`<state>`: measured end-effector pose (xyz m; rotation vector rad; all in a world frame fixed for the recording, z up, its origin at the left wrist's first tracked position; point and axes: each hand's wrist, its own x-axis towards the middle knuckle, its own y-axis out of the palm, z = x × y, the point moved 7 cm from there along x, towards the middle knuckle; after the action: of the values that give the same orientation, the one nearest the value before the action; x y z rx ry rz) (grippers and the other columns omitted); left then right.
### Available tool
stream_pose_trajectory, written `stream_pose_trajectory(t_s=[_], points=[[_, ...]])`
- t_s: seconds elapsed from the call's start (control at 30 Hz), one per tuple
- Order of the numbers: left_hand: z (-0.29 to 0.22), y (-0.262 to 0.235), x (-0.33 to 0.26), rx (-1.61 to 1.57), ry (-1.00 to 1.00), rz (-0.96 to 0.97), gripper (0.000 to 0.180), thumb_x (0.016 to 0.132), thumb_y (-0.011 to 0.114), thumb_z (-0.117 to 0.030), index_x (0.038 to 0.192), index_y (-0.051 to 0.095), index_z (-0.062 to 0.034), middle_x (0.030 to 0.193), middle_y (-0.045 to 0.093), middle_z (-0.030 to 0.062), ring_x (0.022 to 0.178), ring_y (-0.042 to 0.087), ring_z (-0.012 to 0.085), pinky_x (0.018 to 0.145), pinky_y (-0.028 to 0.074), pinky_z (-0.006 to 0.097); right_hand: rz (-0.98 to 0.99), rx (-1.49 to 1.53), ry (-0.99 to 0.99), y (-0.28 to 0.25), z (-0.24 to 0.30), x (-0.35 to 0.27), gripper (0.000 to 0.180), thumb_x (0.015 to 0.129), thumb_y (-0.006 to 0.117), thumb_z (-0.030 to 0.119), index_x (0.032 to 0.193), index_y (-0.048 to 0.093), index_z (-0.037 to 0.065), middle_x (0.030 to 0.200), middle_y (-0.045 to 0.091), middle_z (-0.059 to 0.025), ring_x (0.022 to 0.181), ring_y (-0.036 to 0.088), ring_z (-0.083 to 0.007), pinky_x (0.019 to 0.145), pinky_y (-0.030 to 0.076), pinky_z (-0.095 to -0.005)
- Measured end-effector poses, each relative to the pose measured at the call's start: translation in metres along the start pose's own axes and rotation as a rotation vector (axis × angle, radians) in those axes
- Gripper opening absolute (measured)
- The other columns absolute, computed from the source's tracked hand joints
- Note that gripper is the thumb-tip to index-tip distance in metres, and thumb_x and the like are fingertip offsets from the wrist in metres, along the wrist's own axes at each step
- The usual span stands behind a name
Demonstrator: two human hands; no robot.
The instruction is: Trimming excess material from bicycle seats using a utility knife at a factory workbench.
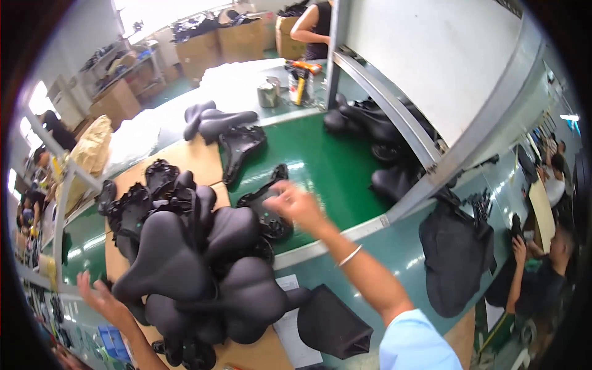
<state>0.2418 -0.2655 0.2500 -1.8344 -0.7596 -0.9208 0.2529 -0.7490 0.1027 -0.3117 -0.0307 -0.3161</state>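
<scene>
A black saddle base (266,206) on the green conveyor belt (333,166) is touched by the right hand (296,203), fingers spread; the left hand (95,296), open and empty, is held beside the heaped bicycle saddles (197,265).

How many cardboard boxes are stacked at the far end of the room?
3 that I can make out: one cardboard box at far left, a second beside it, and a third next to the person standing there. More may be hidden behind the clutter.

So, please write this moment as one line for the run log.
right hand: on black saddle base, grip unclear | left hand: open, beside saddle pile | base on green belt
</scene>
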Motion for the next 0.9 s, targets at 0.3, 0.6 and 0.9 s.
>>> stream_pose_trajectory(t_s=[0.3,0.6,0.9], points=[[-0.113,0.069,-0.032,-0.078,0.096,0.366,0.022,0.092,0.057,-0.016,0.106,0.059,0.0010,0.123,0.053,0.0166,0.115,0.051,0.0304,0.099,0.038,0.039,-0.335,-1.653,0.168,-0.224,-0.195,-0.018,0.045,0.088,0.053,0.015,0.131,0.045,0.025,0.135,0.041,-0.0247,0.119,0.046,-0.0454,0.087,0.043,-0.0603],[-0.316,0.170,-0.054,-0.634,0.392,1.116,0.030,0.084,0.064,-0.017,0.109,0.057,-0.0007,0.121,0.053,0.0170,0.113,0.052,0.0336,0.097,0.040,0.039,0.204,-0.742,-0.779,-0.044,0.013,-0.097,0.049,0.078,0.067,0.024,0.125,0.054,0.022,0.119,0.057,-0.0124,0.095,0.062,-0.0278,0.069,0.054,-0.0391],[-0.382,0.313,-0.171,-0.391,0.597,1.453,0.072,0.081,0.066,-0.049,0.132,0.044,-0.0029,0.130,0.045,0.0250,0.122,0.046,0.0388,0.099,0.040,0.047,-0.806,-1.197,-0.004,-0.385,-0.134,-0.182,0.047,0.076,0.060,0.012,0.122,0.053,0.007,0.122,0.057,-0.0163,0.113,0.052,-0.0354,0.097,0.040,-0.0438]])
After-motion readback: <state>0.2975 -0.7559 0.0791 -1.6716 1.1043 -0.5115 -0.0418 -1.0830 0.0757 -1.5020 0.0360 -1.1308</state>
